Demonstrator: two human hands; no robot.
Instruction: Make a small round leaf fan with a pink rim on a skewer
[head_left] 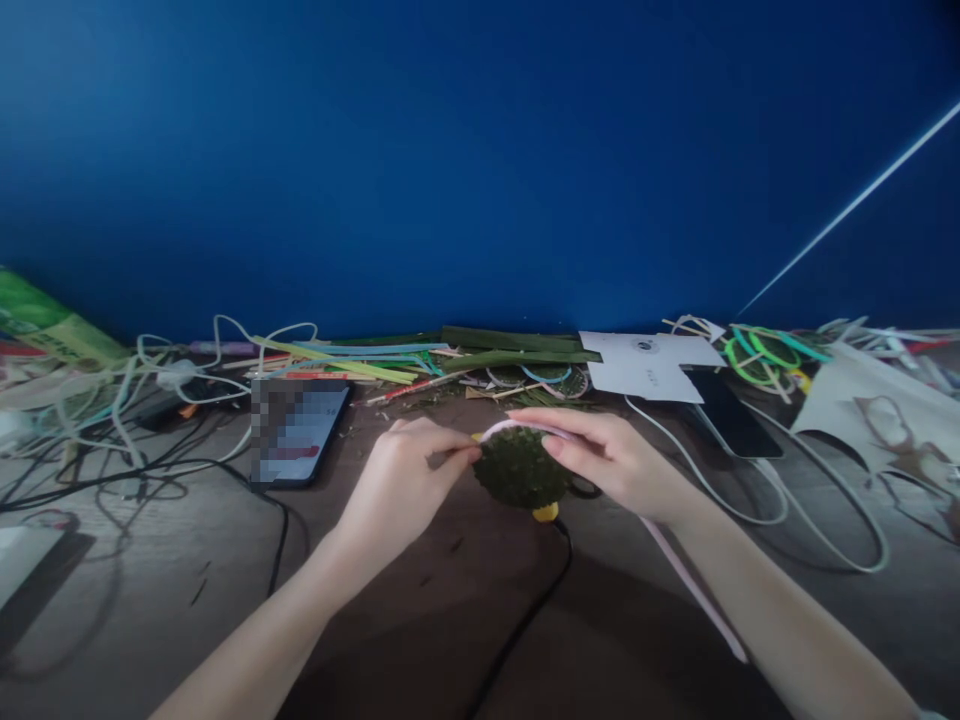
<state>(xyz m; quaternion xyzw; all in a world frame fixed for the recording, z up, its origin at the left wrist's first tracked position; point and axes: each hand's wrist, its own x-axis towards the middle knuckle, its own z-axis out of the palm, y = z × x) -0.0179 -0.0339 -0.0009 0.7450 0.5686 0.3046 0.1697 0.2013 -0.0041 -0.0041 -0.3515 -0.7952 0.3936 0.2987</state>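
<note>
A round, dark green disc [521,470] with a rough, leafy surface is held between my two hands. A pale pink strip [694,580] curves along its upper edge, passes under my right hand and trails toward me beside the forearm. My left hand [409,470] is closed, thumb and forefinger pinching the strip's end at the disc's left edge. My right hand [615,455] grips the strip and the disc's upper right edge between thumb and fingers. Just below the disc shows a yellow part [546,513] with a black cable [536,600]; the disc hides the rest of it.
Behind my hands lie long green leaves [517,350] and coloured strips [352,362]. A lit phone [311,440] lies left, a dark phone [739,420] right beside white paper [645,365]. Tangled white cables [120,400] fill the left; glasses [900,435] lie far right. A blue wall [480,170] rises behind.
</note>
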